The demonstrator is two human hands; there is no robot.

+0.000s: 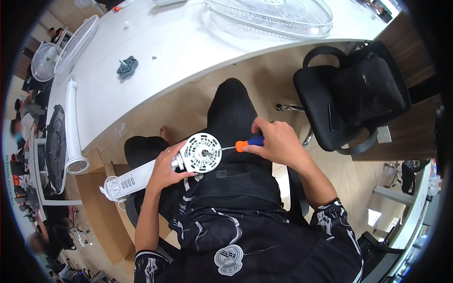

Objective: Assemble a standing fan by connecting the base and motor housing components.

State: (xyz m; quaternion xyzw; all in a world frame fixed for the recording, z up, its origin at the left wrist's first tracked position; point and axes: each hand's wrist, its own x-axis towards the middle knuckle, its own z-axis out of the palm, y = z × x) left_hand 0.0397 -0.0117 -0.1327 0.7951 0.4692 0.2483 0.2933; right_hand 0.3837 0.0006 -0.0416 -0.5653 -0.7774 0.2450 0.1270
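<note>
A white fan motor housing on a white stand column rests across my lap. My left hand grips the column just behind the round housing. My right hand holds a screwdriver with an orange and blue handle. Its metal tip touches the centre of the housing's round face.
A long white table runs ahead, with a wire fan grille, a dark plastic nut, a white pole and more fan parts at the left. A black office chair stands to my right. Cardboard lies on the floor at left.
</note>
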